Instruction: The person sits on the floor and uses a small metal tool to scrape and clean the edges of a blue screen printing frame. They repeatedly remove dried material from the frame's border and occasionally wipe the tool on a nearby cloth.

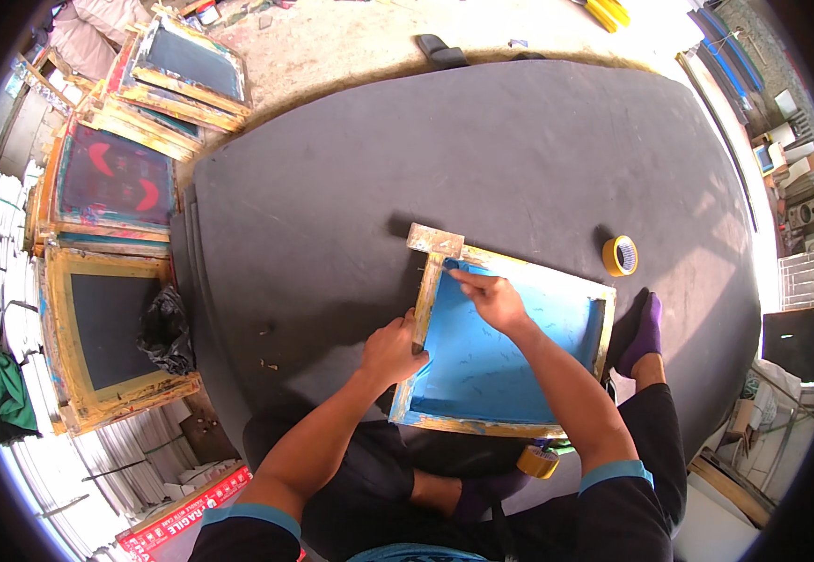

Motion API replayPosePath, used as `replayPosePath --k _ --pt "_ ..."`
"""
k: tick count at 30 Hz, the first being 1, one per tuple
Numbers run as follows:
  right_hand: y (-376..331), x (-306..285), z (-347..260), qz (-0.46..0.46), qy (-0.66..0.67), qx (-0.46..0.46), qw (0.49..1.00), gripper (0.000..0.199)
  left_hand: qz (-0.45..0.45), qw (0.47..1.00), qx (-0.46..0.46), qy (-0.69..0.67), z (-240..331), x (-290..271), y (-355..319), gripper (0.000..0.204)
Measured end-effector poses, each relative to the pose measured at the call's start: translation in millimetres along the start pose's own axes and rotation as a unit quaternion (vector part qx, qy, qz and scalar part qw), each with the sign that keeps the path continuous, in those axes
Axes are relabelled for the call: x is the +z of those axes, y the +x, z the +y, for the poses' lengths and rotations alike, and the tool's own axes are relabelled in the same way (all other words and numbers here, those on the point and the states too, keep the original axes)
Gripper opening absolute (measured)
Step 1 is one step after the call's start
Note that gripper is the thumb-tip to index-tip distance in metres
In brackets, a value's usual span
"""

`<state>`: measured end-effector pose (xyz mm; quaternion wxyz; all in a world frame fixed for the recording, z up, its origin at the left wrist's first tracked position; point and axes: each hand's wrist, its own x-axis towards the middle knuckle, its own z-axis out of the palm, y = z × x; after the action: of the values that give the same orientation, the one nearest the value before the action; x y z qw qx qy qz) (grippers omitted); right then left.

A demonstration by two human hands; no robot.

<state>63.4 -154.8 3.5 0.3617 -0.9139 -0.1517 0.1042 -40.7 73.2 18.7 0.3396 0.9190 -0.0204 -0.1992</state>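
Note:
A wooden screen-printing frame (605, 337) with a blue inner surface (510, 365) is tilted in front of me, above a dark mat. My left hand (394, 350) is closed around its left wooden bar. At the top left inner corner, my right hand (493, 298) is closed, its fingertips against the blue surface beside a small dark spot; whatever it may hold is too small to make out. A pale, stained wooden block (436, 241) sits across the frame's top left corner. Thin dark marks are scattered over the blue.
Yellow tape rolls lie right of the frame (620, 256) and by its lower edge (538, 461). The dark mat (444, 140) spreads all around. Stacked screen frames (112, 178) and a black plastic bag (165, 330) line the left. A black sandal (441, 52) lies beyond the mat.

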Motion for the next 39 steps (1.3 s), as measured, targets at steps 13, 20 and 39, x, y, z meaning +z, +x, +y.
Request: replayPosePath --k 13,20,39 --pt "-31.4 -8.5 -14.6 0.001 -0.041 0.101 0.994 0.035 0.018 0.999 0.012 -0.027 -9.6 7.7 -1.4 0.089" --pt "-25.6 -5.7 -37.1 0.069 -0.105 0.073 0.989 0.023 0.013 1.000 0.007 -0.027 -7.5 3.2 -1.6 0.090" --pt "-5.9 -9.2 -76.1 -0.038 -0.322 0.051 0.945 0.038 0.020 1.000 0.018 -0.002 -11.7 11.6 0.3 0.090"
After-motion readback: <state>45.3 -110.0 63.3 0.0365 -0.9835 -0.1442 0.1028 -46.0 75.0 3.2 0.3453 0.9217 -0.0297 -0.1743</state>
